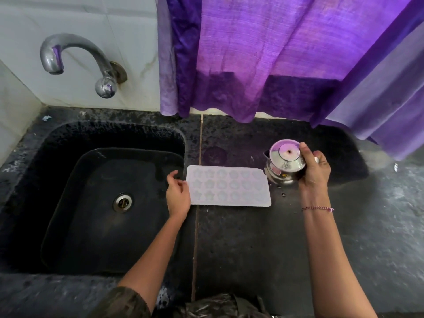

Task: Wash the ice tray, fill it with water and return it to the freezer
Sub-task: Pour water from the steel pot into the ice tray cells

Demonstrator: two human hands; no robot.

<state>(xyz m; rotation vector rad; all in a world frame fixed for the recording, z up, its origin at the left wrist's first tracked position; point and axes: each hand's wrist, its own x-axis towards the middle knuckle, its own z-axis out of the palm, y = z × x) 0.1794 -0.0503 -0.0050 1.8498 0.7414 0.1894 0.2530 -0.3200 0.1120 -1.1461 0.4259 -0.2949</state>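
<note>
A pale, whitish ice tray with star and flower shaped cells lies flat on the dark stone counter, just right of the sink. My left hand rests at the tray's left edge, fingers pinching or touching that edge. My right hand is wrapped around a small shiny steel kettle with a lid, which stands at the tray's far right corner. A few water drops lie on the counter below the kettle.
A black sink with a metal drain takes up the left. A chrome tap sticks out of the tiled wall above it, with no water running. A purple curtain hangs over the back of the counter.
</note>
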